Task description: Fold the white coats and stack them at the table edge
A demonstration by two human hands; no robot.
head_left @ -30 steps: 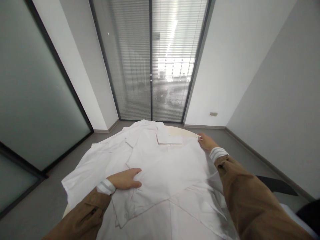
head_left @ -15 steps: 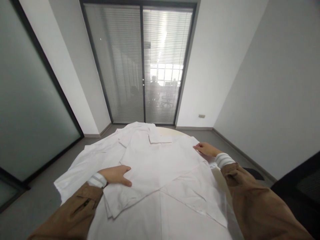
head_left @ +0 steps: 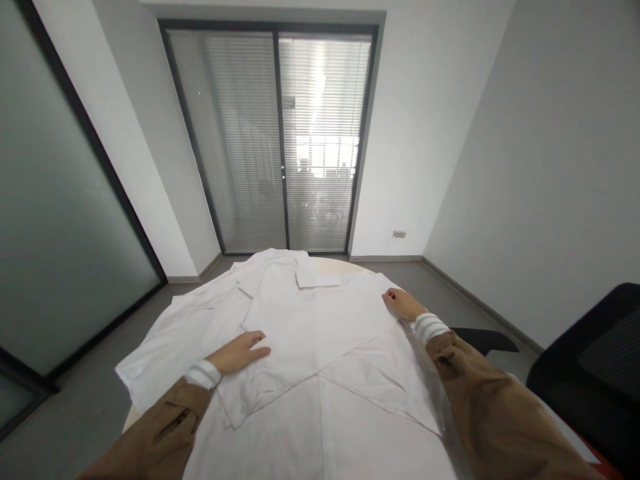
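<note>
A white shirt (head_left: 320, 340) lies spread over a round table (head_left: 350, 267), its sleeves folded in across the body. My left hand (head_left: 239, 352) rests flat on the shirt's left side, fingers stretched out on the folded sleeve. My right hand (head_left: 400, 303) lies on the shirt's right edge near the shoulder, fingers low against the cloth. Both arms wear brown sleeves with striped white cuffs.
A black office chair (head_left: 590, 373) stands at the right, close to the table. Glass doors with blinds (head_left: 280, 147) close the far end of the room. A frosted glass wall (head_left: 55, 220) runs along the left. Grey floor surrounds the table.
The view has tilted and drifted, bringing the black chair into sight. My right hand has slid back along the shirt's right edge. My left hand stays flat on the left side.
</note>
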